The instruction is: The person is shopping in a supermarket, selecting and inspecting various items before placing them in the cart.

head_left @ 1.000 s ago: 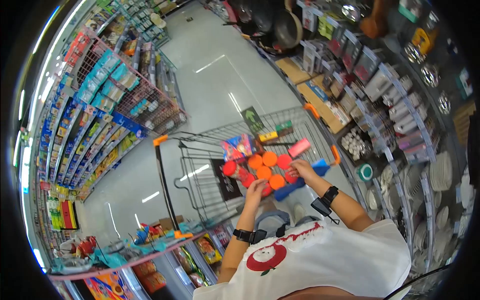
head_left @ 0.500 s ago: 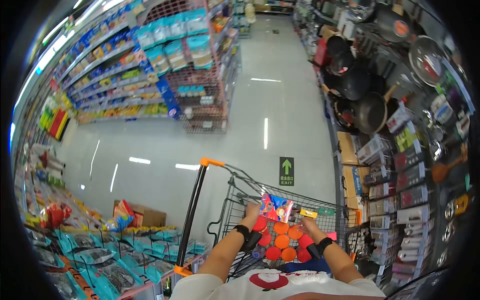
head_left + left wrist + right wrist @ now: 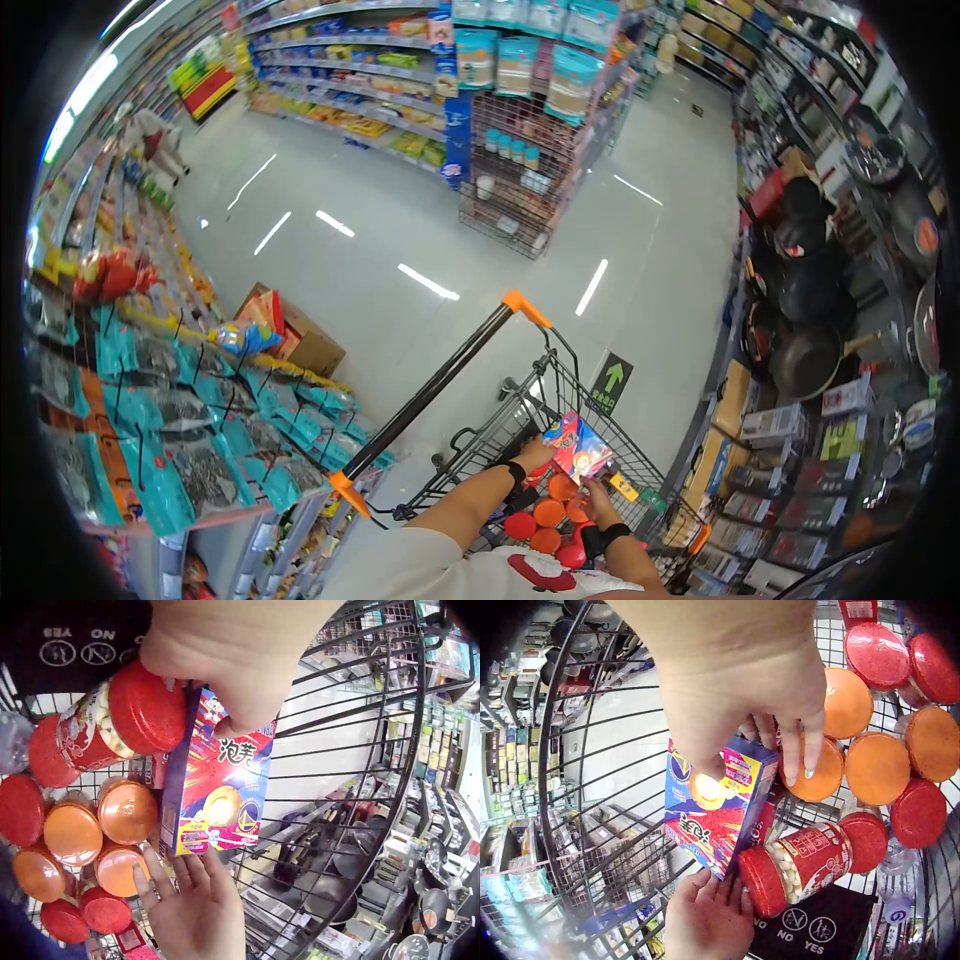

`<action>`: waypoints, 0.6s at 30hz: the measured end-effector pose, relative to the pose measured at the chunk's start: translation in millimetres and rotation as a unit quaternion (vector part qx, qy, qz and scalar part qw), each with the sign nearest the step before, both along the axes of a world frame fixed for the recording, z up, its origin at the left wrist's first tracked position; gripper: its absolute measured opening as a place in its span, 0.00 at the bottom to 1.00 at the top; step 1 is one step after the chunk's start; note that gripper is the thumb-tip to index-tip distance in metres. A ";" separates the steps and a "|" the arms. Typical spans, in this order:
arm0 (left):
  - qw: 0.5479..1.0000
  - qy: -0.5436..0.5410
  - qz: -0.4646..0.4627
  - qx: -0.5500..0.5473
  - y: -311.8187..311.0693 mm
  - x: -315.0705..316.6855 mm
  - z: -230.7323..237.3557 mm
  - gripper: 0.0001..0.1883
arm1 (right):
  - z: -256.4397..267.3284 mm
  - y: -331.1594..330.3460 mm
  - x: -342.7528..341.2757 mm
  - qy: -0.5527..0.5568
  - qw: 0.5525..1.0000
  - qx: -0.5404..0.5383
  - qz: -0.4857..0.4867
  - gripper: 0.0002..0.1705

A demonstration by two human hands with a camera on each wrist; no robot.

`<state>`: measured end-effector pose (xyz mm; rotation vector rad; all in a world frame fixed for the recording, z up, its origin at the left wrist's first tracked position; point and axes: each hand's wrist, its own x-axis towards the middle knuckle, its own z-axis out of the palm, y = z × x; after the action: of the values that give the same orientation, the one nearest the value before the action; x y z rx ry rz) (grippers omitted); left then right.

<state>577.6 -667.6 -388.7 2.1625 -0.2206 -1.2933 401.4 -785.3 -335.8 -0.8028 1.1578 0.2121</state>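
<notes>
A red and blue cream puff box [image 3: 221, 780] stands between my two hands inside the shopping cart [image 3: 640, 455]. My left hand [image 3: 225, 667] pinches one end of it, thumb on the printed front. At the opposite end my right hand [image 3: 739, 705] grips the box, its thumb over the front and fingers behind. Close by the left hand, a red-lidded jar [image 3: 810, 862] lies on its side against the box. Upright jars with orange lids [image 3: 877, 769] and red lids [image 3: 105, 910] crowd the cart beside the right hand.
Wire walls of the cart surround the goods. A yellow pack [image 3: 623, 486] lies beyond the right hand. Pans [image 3: 810, 360] and utensils hang along the right aisle. Bagged goods in teal packs [image 3: 150, 470] fill the left display, with a carton [image 3: 310, 340] behind.
The head view has swung so the cart sits lower and tilted. Both hands have moved from the jars to the cream puff box and taken hold of its ends; the box now leans differently.
</notes>
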 end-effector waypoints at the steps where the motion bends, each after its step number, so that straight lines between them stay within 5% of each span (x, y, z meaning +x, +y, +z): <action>1: 1.000 -0.003 -0.005 0.003 -2.0 0.9 -0.2 0.40 | -1.0 -0.1 -0.2 0.006 1.000 0.005 -0.019 0.18; 10: 0.996 -0.078 0.020 -0.035 -18.2 -40.8 85.1 0.41 | 10.1 -23.1 -51.0 -0.048 0.996 0.045 -0.056 0.16; 12: 0.993 -0.102 0.010 -0.064 -24.8 -61.2 82.4 0.40 | 38.3 -22.7 -71.4 -0.070 0.994 0.050 -0.068 0.16; 18: 0.973 -0.136 -0.065 -0.173 -9.0 -116.0 169.6 0.37 | 43.0 -19.0 -150.7 -0.095 0.982 0.154 -0.060 0.16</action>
<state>461.6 -676.6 -219.1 2.0369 -0.6593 -0.9367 250.7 -804.4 -292.8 -0.4670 0.9607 0.2036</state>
